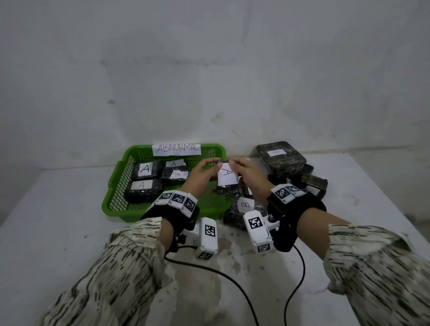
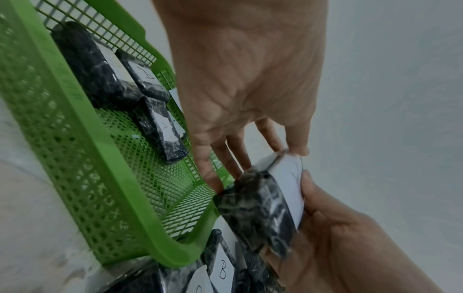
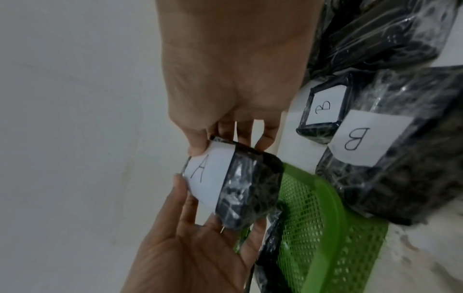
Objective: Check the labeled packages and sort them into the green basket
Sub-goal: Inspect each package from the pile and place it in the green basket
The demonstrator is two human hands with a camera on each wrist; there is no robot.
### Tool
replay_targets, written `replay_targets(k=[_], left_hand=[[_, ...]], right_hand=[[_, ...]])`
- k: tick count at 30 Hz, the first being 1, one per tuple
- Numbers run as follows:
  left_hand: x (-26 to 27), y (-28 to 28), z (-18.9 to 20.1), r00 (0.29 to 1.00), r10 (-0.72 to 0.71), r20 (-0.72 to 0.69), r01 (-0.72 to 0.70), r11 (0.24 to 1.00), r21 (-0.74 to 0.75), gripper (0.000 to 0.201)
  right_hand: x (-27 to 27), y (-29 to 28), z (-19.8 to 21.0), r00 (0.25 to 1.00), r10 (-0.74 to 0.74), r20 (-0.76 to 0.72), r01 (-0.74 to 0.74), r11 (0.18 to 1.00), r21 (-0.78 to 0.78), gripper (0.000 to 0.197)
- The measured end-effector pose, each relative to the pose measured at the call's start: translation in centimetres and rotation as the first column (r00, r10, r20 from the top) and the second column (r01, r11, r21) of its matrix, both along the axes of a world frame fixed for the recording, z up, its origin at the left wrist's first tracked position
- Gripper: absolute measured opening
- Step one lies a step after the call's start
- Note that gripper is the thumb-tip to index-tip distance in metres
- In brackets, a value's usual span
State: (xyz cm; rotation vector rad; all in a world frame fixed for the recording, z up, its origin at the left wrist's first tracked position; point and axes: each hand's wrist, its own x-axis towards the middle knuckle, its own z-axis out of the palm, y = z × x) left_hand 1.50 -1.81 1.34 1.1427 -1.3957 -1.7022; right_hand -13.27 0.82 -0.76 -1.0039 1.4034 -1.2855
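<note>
Green mesh plastic forms the basket point(image 1: 116, 191), which sits toward the tabletop's point(image 1: 64, 243) far edge, left of centre, its back rim bearing a paper sign point(image 1: 176, 149) that reads ABNORMAL. Four dark wrapped packages marked A point(image 1: 145, 170) lie in its far and left parts; the near right stretch of its floor is bare mesh. Just beside the basket's right rim a heap of dark packages marked B point(image 1: 245, 206) crowds the tabletop up to the far edge, leaving little room on that side. The near half of the tabletop carries only two black cables point(image 1: 239, 285).

The held package point(image 1: 226, 180) is a small block in glossy black film with pale marbled streaks, and a white paper label with a hand-drawn A wraps over its upper end. It hangs above the basket's right rim, upright, label toward the person. The left hand point(image 1: 201, 174) grips its left side, thumb on the top corner and fingers behind. The right hand point(image 1: 249, 176) clasps the right side, thumb on the label's edge and fingers curled round the back.
</note>
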Motion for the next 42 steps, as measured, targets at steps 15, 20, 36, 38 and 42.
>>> replay_targets(k=[15,20,36,38,42], left_hand=[[2.4,1.5,0.5,1.0,0.0,-0.023,0.002,0.997,0.072,0.038],[2.7,1.6,0.1,0.995,0.03,-0.096,-0.017,0.991,0.136,0.042],[2.2,1.1,-1.2,0.979,0.184,0.087,-0.167,0.971,-0.173,0.027],[2.0,0.9,-1.1,0.966,0.236,0.103,-0.209,0.953,-0.221,0.022],[1.7,0.7,-0.2,0.966,0.203,0.161,-0.173,0.968,-0.179,0.027]], right_hand=[[2.4,1.5,1.1,0.99,0.053,0.129,-0.059,0.997,0.044,0.058],[2.2,1.8,0.6,0.979,0.141,0.145,-0.151,0.986,0.066,0.062],[2.4,2.0,0.7,0.998,0.064,0.027,-0.063,0.997,-0.048,0.062],[2.5,1.6,0.6,0.996,0.027,0.084,-0.025,0.999,-0.027,0.055],[2.3,1.6,0.7,0.994,-0.038,0.1,0.044,0.997,-0.059,0.036]])
